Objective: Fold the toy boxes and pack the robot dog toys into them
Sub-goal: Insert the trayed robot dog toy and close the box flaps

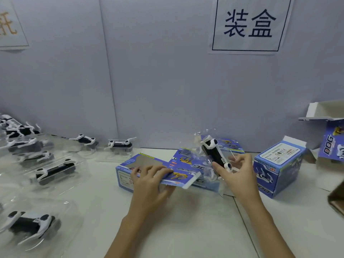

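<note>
A: Where's the dog?

B: The black-and-white plastic robot dog in its clear blister tray [216,155] is held above the table, tilted, nose end up. The right hand [236,174] pinches its lower end between thumb and curled fingers.

A: And the box?

B: The blue printed cardboard toy box [149,170] lies on its side; the left hand [150,179] grips its open flap, fingers curled over the top.

A: Risks?

B: I'd judge the blister's edge could catch the flap and crease it, or the dog could slip from so small a pinch. A finished blue box [277,164] stands just right; more trayed dogs [54,170] lie left on the white table [186,229].
</note>
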Demonstrator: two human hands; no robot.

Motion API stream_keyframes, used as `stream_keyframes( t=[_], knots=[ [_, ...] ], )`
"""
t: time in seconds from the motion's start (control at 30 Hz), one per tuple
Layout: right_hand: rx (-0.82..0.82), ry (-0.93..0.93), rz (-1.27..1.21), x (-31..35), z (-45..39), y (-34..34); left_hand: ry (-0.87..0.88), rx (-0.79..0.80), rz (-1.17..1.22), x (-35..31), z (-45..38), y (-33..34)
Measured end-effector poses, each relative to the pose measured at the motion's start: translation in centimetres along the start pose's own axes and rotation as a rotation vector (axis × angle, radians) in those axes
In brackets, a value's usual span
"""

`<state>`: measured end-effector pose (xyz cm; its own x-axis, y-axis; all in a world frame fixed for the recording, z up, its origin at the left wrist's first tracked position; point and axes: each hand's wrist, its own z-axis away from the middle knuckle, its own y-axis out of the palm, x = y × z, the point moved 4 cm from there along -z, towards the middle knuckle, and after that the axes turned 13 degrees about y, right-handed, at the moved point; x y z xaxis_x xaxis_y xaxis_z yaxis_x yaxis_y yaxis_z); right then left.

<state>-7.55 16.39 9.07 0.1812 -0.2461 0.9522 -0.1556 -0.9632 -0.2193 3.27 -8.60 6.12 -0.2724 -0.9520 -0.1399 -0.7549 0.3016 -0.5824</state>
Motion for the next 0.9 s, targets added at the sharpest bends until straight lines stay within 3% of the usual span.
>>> stream_keyframes(
  t=[0.13, 0.27, 0.4, 0.5, 0.57, 0.77, 0.9],
  knots=[
    [0.037, 0.01, -0.05, -0.5, -0.2, -0.3, -0.16, -0.221, 0.082, 0.5, 0.0, -1.1],
    [0.124, 0.158, -0.217, -0.6, -0.4, -0.7, -0.27, -0.373, 0.258, 1.6, -0.2, -1.8],
    [0.503, 0.252, -0.389, 0.4, 0.7, 0.1, -0.358, -0.455, 0.388, 2.0, -0.3, -2.4],
    [0.779, 0.211, -0.318, 0.8, 1.9, 1.0, -0.445, -0.471, 0.421, 2.1, -0.4, -2.8],
    [0.874, 0.211, -0.25, 0.4, 2.6, 1.7, -0.504, -0.489, 0.471, 2.2, -0.2, -2.9],
    [0.891, 0.244, -0.179, 0.1, 2.9, 2.3, -0.533, -0.477, 0.506, 2.5, 0.0, -2.9],
    [0.911, 0.284, -0.301, -0.2, 2.5, 1.6, -0.523, -0.478, 0.528, 2.4, -0.1, -3.0]
  ],
)
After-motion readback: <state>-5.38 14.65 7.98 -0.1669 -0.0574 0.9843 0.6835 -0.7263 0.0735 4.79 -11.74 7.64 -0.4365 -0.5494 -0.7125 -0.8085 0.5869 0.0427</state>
